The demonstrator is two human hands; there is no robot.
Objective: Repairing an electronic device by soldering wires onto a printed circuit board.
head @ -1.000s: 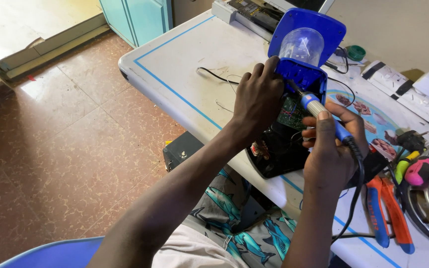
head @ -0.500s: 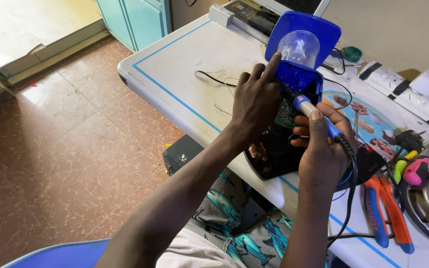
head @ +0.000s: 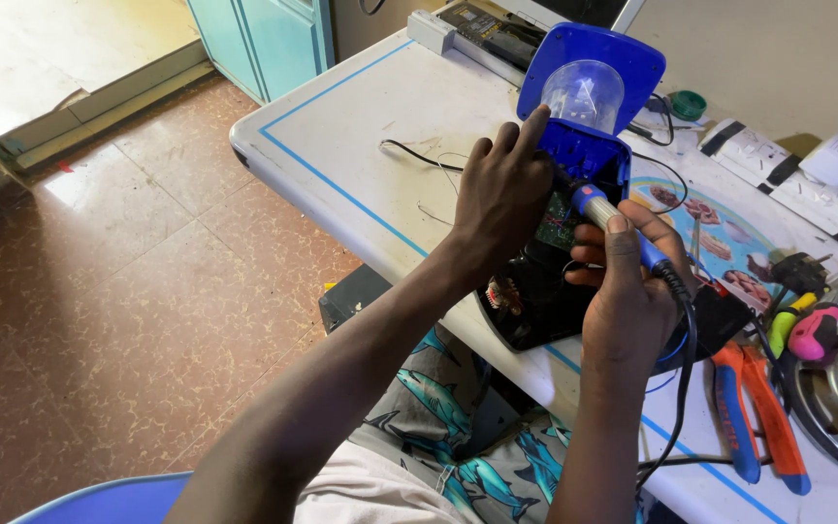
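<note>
soldering on circuit board [head: 560, 225] inside opened blue appliance [head: 589, 116], near table's [head: 361, 146] near edge. right hand [head: 632, 291] wrapped tight around soldering iron [head: 613, 221], tip at board (contact point hidden). left hand [head: 501, 199] fingers curled, pressing housing steady. next likely calls for steady tip, no slip. pliers [head: 758, 412] lie right.

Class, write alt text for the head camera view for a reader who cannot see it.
A person's right hand holds a blue soldering iron to an opened blue appliance on a white table, steadied by the left hand. Orange pliers lie nearby.
</note>
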